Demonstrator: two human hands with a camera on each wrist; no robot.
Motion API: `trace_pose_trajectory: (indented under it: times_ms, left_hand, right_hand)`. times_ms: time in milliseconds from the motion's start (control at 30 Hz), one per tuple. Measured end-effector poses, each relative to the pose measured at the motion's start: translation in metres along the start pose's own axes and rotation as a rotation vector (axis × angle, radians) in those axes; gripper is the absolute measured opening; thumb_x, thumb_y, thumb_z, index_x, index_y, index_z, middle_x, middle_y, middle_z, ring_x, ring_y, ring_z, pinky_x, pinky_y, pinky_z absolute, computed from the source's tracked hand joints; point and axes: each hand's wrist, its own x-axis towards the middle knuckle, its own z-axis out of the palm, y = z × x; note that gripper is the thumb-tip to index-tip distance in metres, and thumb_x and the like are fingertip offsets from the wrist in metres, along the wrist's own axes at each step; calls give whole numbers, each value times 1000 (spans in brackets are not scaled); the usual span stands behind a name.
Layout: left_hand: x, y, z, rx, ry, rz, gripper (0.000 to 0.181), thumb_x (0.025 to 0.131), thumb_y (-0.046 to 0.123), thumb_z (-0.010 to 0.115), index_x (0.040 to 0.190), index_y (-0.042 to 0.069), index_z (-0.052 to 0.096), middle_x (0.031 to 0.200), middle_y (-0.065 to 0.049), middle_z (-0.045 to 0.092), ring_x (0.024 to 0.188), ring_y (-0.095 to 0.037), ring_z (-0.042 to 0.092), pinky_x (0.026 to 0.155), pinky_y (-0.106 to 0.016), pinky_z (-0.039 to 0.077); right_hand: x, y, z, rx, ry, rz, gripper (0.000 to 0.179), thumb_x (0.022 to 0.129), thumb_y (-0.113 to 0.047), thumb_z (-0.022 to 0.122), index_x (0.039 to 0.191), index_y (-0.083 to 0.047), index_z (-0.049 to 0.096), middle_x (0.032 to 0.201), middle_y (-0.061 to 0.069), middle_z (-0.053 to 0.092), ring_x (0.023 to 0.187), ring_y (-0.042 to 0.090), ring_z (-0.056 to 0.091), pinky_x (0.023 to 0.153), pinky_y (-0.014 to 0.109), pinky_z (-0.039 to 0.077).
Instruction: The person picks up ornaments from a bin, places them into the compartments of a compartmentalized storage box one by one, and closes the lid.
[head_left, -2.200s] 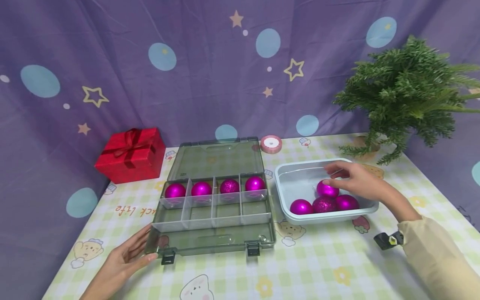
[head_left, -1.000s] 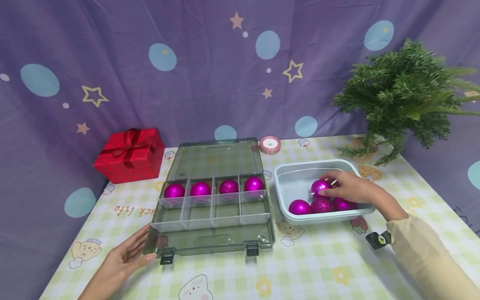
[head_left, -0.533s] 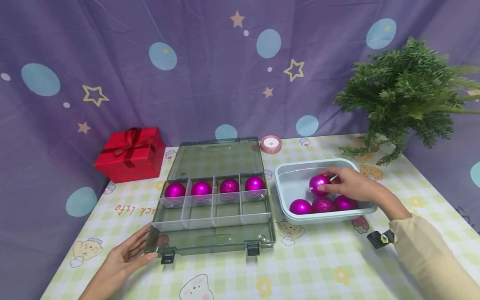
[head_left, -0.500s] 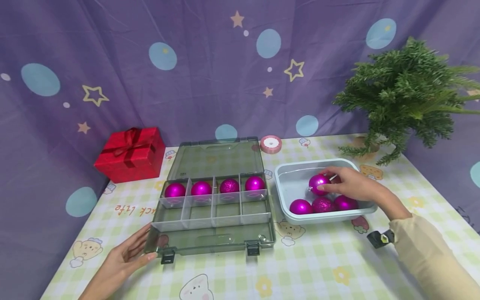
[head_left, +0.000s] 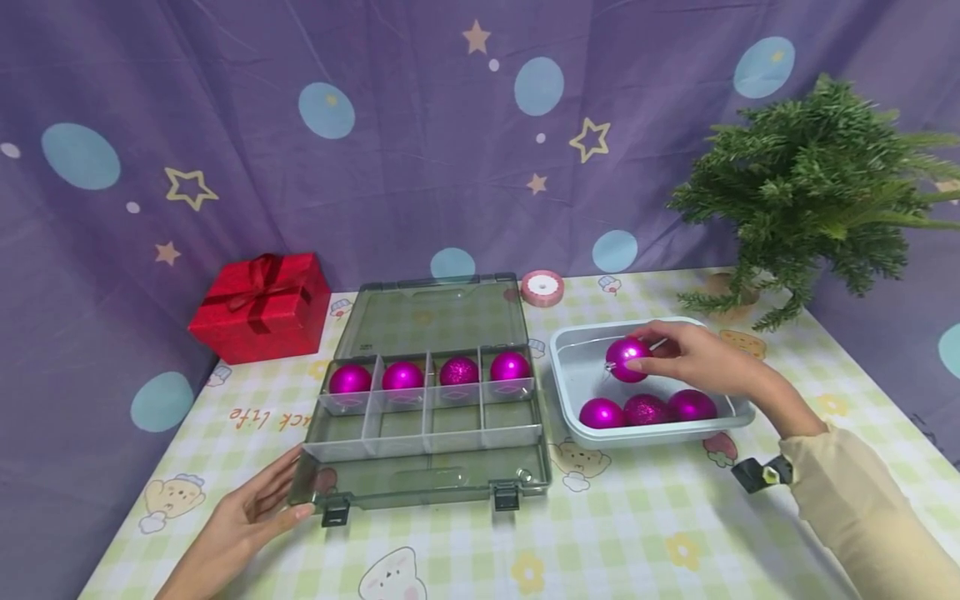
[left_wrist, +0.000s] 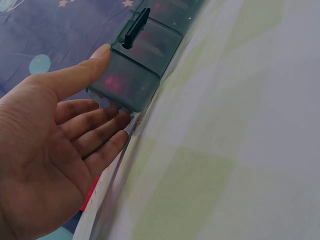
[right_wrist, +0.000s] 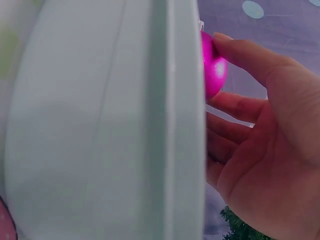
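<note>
My right hand (head_left: pixel 693 357) pinches a shiny magenta Christmas bauble (head_left: pixel 627 359) between thumb and fingers, over the pale blue plastic tub (head_left: pixel 652 437). The bauble's silver cap points left. Below it, several magenta baubles line the tub's near side, one of them glittery (head_left: pixel 648 410). In the right wrist view the tub wall hides part of the held bauble (right_wrist: pixel 214 65). A smoky clear divider box (head_left: pixel 420 492) lies with its lid back; its far row holds one bauble in each compartment. My left hand (head_left: pixel 243 521) touches the box's near left corner, its fingers (left_wrist: pixel 95 132) nearly straight.
A red gift box (head_left: pixel 262 308) with a bow stands at the back left. Behind the divider box is a pink-edged ribbon roll (head_left: pixel 542 288). A small artificial pine tree (head_left: pixel 813 192) stands at the back right. Two dark latches (head_left: pixel 506 497) jut from the divider box's front.
My right hand has taken hold of a bauble in the tub and raised it, shifting slightly left, clear of the other baubles. The left hand stays at the box corner.
</note>
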Motion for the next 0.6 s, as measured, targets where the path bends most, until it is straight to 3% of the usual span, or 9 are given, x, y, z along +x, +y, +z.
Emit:
trace_pose_trajectory:
  times_ms: [367, 500, 600]
  left_hand:
    - [0, -1, 0, 2, 4, 12, 83, 98, 28, 75, 162, 1, 29, 160, -24, 37, 141, -28, 39, 96, -3, 40]
    - [0, -1, 0, 6, 7, 23, 82, 98, 27, 75, 162, 1, 30, 160, -24, 37, 138, -16, 41, 97, -4, 40]
    - [0, -1, 0, 5, 4, 13, 83, 98, 28, 75, 162, 1, 30, 160, -25, 37, 140, -22, 41, 96, -3, 40]
  right_hand:
    - [5, -15, 1, 56, 16, -12, 40, 100, -25, 73, 133, -6, 65, 107, 0, 75, 103, 18, 70, 87, 30, 58]
    - [7, -21, 3, 71, 14, -26, 37, 100, -25, 73, 132, -8, 66, 108, 0, 75, 103, 18, 71, 88, 30, 59]
    - [10, -26, 5, 71, 23, -48, 35, 100, -23, 73, 131, -8, 67, 111, 2, 74, 105, 20, 71, 90, 34, 59]
